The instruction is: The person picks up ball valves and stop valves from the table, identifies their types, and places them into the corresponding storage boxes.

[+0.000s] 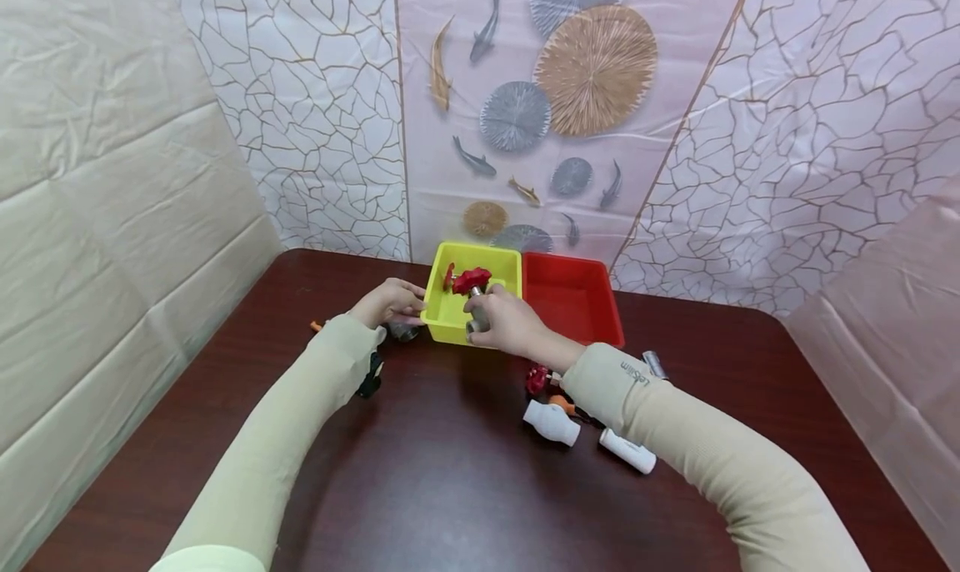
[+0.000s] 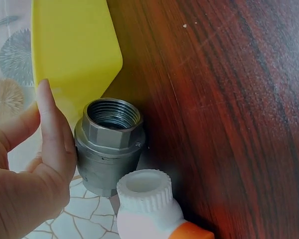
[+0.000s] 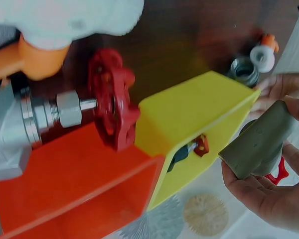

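Observation:
My right hand grips a gate valve by its dull grey body, over the yellow bin. Its red handwheel points to the back; the right wrist view shows mainly the grey body. Inside the bin lies another valve with a red handle. At the bin's left side, my left hand pinches the rim between thumb and finger. Close to that hand, a metal threaded fitting stands on the table, beside a white plastic valve with an orange part.
A red bin adjoins the yellow one on the right. Near my right forearm lie a red-wheeled valve, a white fitting, a white tube, an orange-handled piece and a metal piece. A patterned wall covering rises behind.

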`<state>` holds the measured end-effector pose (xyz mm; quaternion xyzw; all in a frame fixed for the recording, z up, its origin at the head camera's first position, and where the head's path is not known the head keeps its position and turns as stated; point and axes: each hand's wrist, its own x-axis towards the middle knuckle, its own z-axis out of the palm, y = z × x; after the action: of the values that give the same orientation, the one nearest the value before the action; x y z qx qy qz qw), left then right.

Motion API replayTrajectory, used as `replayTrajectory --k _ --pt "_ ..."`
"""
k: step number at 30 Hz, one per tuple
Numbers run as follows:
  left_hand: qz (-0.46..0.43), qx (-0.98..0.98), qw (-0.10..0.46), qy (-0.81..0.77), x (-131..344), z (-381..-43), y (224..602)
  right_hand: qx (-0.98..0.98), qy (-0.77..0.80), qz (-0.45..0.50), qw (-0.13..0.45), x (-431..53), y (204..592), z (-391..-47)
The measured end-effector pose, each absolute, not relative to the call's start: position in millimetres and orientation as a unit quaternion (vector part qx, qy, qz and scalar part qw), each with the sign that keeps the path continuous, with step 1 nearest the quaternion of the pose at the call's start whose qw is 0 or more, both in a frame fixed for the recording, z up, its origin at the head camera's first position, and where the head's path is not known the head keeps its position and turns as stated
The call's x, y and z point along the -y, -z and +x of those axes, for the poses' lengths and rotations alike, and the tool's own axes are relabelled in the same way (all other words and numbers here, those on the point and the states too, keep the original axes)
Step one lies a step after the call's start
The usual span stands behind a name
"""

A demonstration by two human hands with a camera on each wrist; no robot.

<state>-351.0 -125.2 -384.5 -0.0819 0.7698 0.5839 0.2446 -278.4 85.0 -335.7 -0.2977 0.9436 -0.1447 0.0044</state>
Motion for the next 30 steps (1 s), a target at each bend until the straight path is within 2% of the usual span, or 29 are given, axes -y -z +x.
replayTrajectory --k 12,22,30 --pt "-0.076 -0.769 0.251 -0.582 129 -353 383 -0.959 0.142 -0.246 0.008 -87 323 -319" --pt "-0.096 -0.765 0.232 -0.594 133 -354 382 -0.97 0.134 -0.201 0.017 -72 306 -348" --pt "-0.106 -0.757 0.24 -0.599 126 -352 385 -0.976 0.148 -0.159 0.035 -68 312 -362"
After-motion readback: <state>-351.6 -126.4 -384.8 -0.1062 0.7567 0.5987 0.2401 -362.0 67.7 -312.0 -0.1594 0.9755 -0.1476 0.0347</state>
